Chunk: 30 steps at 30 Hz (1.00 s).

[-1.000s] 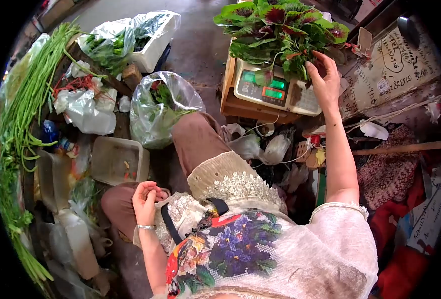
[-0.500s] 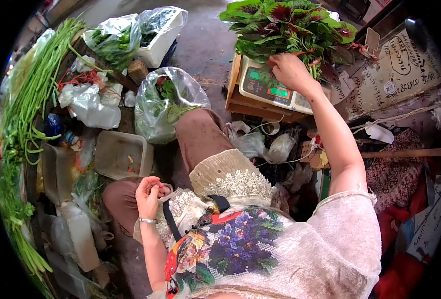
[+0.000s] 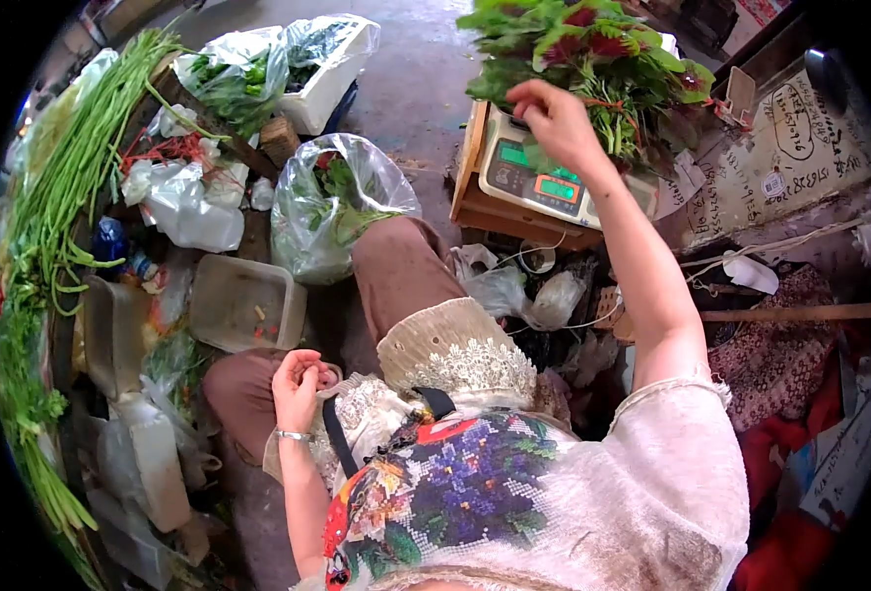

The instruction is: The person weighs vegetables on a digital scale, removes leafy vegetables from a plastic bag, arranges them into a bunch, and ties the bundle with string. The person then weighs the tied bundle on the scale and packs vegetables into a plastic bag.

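A bunch of green and dark red leaves (image 3: 603,59), tied round its stems with a reddish band, lies on top of the digital scale (image 3: 534,177). The scale's display glows green, and it stands on a wooden box (image 3: 467,192). My right hand (image 3: 554,113) is over the scale's left part, beside the leaves, its fingers bent; some leaves near it are blurred. Whether its fingers pinch a leaf is too unclear to tell. My left hand (image 3: 298,379) rests by my knee, fingers curled together, and what it may hold is hidden.
Long green stalks (image 3: 71,177) line the left side. A clear bag of greens (image 3: 332,207) stands beside my knee, with a plastic tub (image 3: 248,303) below it. A white foam box (image 3: 327,98) is at the back. Cords and a wooden bar (image 3: 800,312) lie at the right.
My right hand has moved left, from the stems to the scale's left part. Leaves at the bunch's left side have shifted and blurred. My left hand stays by my knee.
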Tool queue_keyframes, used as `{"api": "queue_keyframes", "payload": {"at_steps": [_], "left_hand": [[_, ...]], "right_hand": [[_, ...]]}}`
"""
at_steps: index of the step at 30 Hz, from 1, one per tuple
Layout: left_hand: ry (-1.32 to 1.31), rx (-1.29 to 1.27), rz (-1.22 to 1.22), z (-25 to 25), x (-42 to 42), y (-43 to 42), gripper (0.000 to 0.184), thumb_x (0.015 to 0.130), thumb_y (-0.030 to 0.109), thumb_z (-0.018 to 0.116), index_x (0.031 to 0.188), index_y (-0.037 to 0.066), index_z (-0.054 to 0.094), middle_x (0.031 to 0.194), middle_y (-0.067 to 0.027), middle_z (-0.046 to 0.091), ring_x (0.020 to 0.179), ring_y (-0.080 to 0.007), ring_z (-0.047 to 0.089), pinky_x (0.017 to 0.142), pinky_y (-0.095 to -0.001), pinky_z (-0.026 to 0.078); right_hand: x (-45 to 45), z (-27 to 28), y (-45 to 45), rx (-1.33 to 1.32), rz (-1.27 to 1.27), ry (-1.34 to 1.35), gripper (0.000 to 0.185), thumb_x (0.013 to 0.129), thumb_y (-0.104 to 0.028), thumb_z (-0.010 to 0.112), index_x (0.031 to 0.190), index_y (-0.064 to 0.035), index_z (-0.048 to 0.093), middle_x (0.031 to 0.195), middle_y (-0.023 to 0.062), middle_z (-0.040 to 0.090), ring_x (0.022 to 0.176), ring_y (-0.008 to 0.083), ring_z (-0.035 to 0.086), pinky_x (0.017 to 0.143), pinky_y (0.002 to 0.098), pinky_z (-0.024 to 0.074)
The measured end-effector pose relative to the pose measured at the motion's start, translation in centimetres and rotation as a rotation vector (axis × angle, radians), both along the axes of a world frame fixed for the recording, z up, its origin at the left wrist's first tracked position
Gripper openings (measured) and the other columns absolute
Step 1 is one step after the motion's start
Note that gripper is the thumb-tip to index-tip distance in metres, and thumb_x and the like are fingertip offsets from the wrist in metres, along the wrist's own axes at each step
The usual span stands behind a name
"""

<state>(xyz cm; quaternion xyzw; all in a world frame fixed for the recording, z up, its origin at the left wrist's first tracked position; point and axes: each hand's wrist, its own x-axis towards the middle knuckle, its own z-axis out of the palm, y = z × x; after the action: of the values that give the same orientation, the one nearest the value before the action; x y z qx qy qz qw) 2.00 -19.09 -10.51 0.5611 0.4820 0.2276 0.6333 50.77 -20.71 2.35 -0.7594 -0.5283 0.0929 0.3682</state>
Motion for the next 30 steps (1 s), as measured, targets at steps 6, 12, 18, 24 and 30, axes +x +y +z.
{"api": "queue_keyframes", "payload": {"at_steps": [6, 12, 18, 24, 30], "left_hand": [[0.017, -0.01, -0.03, 0.0, 0.2, 0.0, 0.014, 0.09, 0.0, 0.051, 0.102, 0.001, 0.057, 0.086, -0.0038, 0.062, 0.072, -0.0084, 0.058, 0.062, -0.0211, 0.048], [0.025, 0.007, -0.034, 0.2, 0.4, -0.1, 0.013, 0.09, -0.003, 0.049, 0.1, -0.001, 0.057, 0.084, -0.0037, 0.062, 0.072, -0.0082, 0.059, 0.066, -0.0216, 0.05], [0.029, 0.005, -0.037, -0.2, 0.1, -0.1, 0.013, 0.09, -0.003, 0.049, 0.1, -0.002, 0.057, 0.083, -0.0044, 0.062, 0.073, -0.0084, 0.059, 0.067, -0.0216, 0.05], [0.037, 0.023, -0.052, -0.1, 0.2, 0.0, 0.013, 0.09, -0.002, 0.05, 0.1, -0.002, 0.057, 0.083, -0.0049, 0.062, 0.072, -0.0088, 0.059, 0.066, -0.0218, 0.051], [0.038, 0.033, -0.058, -0.2, 0.0, -0.2, 0.013, 0.089, -0.003, 0.05, 0.1, -0.002, 0.057, 0.083, -0.0047, 0.062, 0.072, -0.0087, 0.059, 0.066, -0.0218, 0.051]], "right_hand": [[-4.3, -3.1, -5.7, -0.149, 0.258, 0.506, 0.023, 0.082, 0.001, 0.047, 0.098, -0.0002, 0.063, 0.084, 0.0028, 0.063, 0.082, 0.0105, 0.058, 0.078, 0.0245, 0.0471], [-5.9, -3.1, -9.9, -0.232, 0.15, 0.576, 0.018, 0.087, -0.005, 0.057, 0.105, -0.0019, 0.062, 0.093, 0.0047, 0.067, 0.091, 0.0116, 0.061, 0.081, 0.027, 0.0483], [-0.6, -1.5, -12.4, 0.246, -0.401, 0.198, 0.026, 0.085, -0.007, 0.063, 0.111, -0.0036, 0.059, 0.099, 0.0072, 0.063, 0.082, 0.0111, 0.059, 0.069, 0.0256, 0.0491], [2.7, -0.6, -12.3, 0.067, -0.46, -0.214, 0.037, 0.084, -0.009, 0.066, 0.118, -0.0058, 0.053, 0.111, 0.0135, 0.058, 0.075, 0.02, 0.06, 0.066, 0.0325, 0.0496], [3.2, -2.5, -13.0, 0.125, -0.472, -0.214, 0.012, 0.087, -0.01, 0.061, 0.093, 0.0005, 0.062, 0.08, 0.0141, 0.064, 0.069, 0.021, 0.061, 0.064, 0.033, 0.0477]]}}
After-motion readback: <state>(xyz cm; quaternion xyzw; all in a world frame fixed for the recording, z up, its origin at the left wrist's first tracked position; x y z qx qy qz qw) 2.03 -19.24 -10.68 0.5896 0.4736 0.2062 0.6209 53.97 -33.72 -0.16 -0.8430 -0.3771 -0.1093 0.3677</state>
